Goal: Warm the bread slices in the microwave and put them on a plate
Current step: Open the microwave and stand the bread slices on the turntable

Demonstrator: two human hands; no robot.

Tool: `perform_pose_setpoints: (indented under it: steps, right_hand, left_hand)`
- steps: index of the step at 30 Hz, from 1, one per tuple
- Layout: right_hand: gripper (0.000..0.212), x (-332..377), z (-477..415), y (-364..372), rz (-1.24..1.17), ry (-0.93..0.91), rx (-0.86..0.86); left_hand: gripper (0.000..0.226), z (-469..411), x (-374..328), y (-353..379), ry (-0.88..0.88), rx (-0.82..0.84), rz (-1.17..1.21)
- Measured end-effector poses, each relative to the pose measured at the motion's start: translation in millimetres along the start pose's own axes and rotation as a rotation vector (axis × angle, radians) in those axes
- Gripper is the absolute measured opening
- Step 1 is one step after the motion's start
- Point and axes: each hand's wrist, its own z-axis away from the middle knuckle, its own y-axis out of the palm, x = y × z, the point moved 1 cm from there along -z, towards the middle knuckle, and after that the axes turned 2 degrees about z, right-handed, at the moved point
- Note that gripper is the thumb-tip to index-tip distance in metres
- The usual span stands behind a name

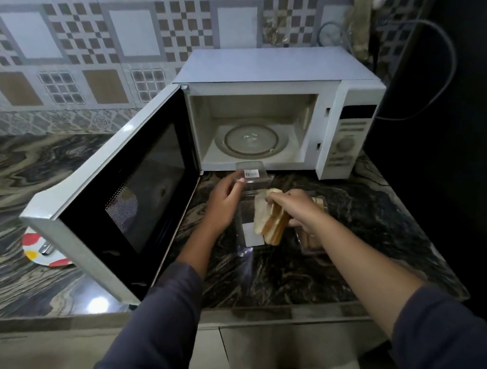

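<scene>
A white microwave stands on the dark marbled counter with its door swung wide to the left. Its glass turntable is bare. In front of it my right hand grips a few bread slices and holds them upright just above the counter. My left hand holds the lid of a clear plastic box beside the bread. More bread lies in the clear tray under my right wrist. A white plate with red and yellow spots sits left of the door, partly hidden by it.
The open door spans the counter's middle and blocks the way to the plate. A small metal object lies on the plate. A dark wall with cables closes the right side. The counter's front edge runs below my arms.
</scene>
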Motion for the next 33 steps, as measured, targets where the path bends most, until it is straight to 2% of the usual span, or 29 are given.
perform_pose_setpoints:
  steps: [8, 15, 17, 21, 24, 28, 31, 33]
  right_hand:
    - [0.028, 0, 13, -49, 0.062, -0.025, -0.061]
    - [0.037, 19, -3, -70, -0.029, -0.075, -0.176]
    - [0.040, 29, -16, -71, -0.037, -0.084, -0.189]
    - [0.042, 52, -53, -68, -0.081, -0.104, -0.207]
    - [0.044, 71, -91, -60, -0.030, -0.112, -0.239]
    - [0.046, 100, -143, -46, 0.038, -0.139, -0.239]
    - [0.053, 115, -176, -36, 0.044, -0.167, -0.309]
    - [0.051, 123, -197, -30, 0.068, -0.188, -0.346]
  left_hand:
    - [0.038, 24, 17, 2, 0.059, 0.046, -0.069]
    - [0.038, 39, 39, 8, 0.031, 0.096, -0.119]
    - [0.040, 36, 44, 9, 0.000, 0.034, -0.098]
    - [0.043, 18, 55, 4, -0.051, -0.207, -0.073]
    - [0.036, -9, 78, 2, -0.055, -0.236, -0.183]
    - [0.037, -47, 108, 4, -0.172, -0.154, -0.382]
    - [0.050, -62, 120, 11, -0.203, -0.123, -0.528]
    - [0.058, -63, 126, 16, -0.182, -0.131, -0.678]
